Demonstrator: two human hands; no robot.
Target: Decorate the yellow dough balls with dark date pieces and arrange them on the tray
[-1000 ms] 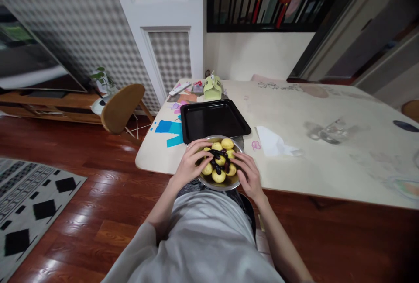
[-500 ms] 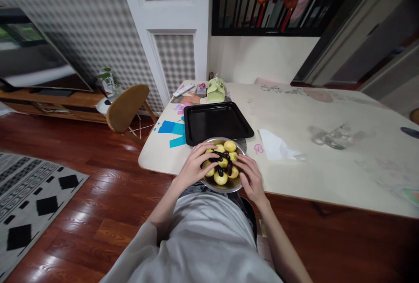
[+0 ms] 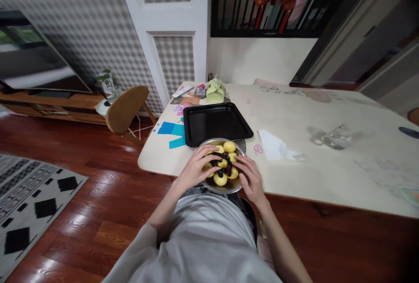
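Observation:
A round metal bowl point(image 3: 240, 184) sits at the table's front edge, close against my body. In it lie several yellow, rounded fruits or potatoes point(image 3: 220, 179) with several dark purple, elongated grape-like fruits point(image 3: 228, 170) on top. My left hand point(image 3: 196, 166) reaches over the left rim, its fingers curved and apart around the dark pieces; the fingertips seem to touch them. From the right side, my right hand point(image 3: 251, 174) rests over the rim with its fingers spread against the fruit. Directly behind the bowl lies a black baking tray point(image 3: 216, 122).
Right of the tray lies a white paper point(image 3: 275, 145), and farther right stands a clear glass dish point(image 3: 337, 139). Blue paper pieces point(image 3: 172, 132) lie at left. A green frog-like holder point(image 3: 216, 91) and a remote point(image 3: 183, 91) are behind. A wooden chair point(image 3: 126, 110) stands left.
My left fingers have shifted slightly over the dark fruits, which are a little rearranged. My right hand stays nearly in place. The view has moved very slightly.

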